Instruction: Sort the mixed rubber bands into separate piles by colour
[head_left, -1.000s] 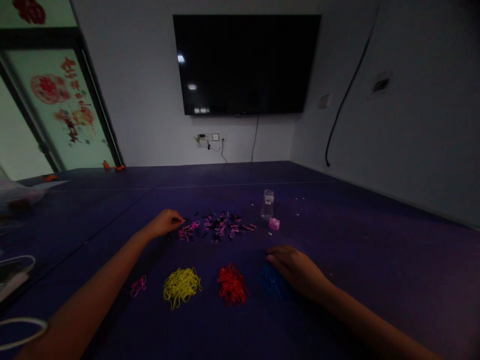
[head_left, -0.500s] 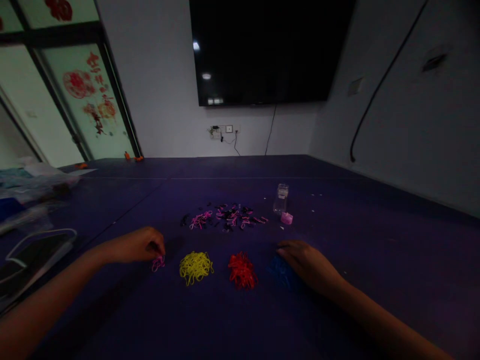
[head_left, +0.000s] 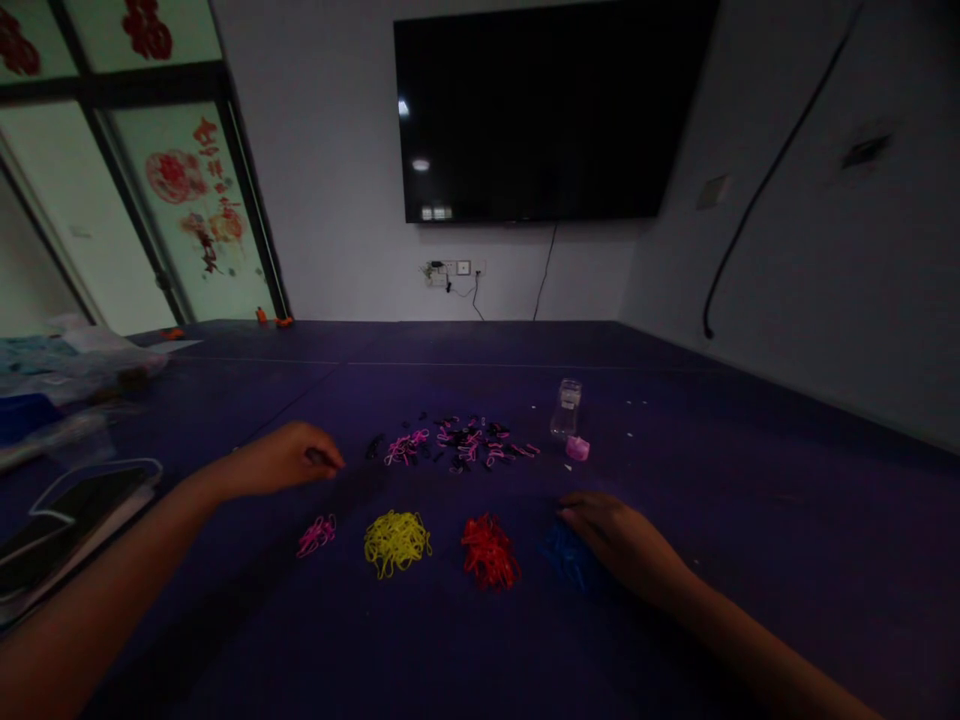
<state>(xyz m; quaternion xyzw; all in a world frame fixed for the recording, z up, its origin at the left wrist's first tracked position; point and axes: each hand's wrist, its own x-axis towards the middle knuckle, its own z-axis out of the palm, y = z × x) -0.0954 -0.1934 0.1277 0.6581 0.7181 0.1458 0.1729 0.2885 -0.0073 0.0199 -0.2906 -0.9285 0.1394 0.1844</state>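
Note:
My left hand (head_left: 289, 462) hovers over the table, fingers curled and tips close together, with nothing visible in them. Below it lies a small heap of pink rubber bands (head_left: 317, 536). Beside that are a yellow heap of rubber bands (head_left: 397, 542) and a red one (head_left: 489, 551). My right hand (head_left: 619, 538) rests at the edge of a blue rubber band heap (head_left: 568, 557), fingers stretched loosely to the left; its underside is hidden. Farther back, pink rubber bands (head_left: 405, 447) and black ones (head_left: 459, 462) lie scattered and mixed.
A clear small bottle (head_left: 566, 410) stands behind the right hand, with a pink cap (head_left: 577, 448) in front of it. Plastic bags (head_left: 82, 350) and a dark flat object with a pale loop (head_left: 71, 520) lie at the left. A wall-mounted television (head_left: 547, 120) hangs beyond the purple table (head_left: 420, 650).
My left hand has let go of the pink rubber bands, which now lie in their heap, and has risen away toward the scattered bands. My right hand has stayed by the blue heap.

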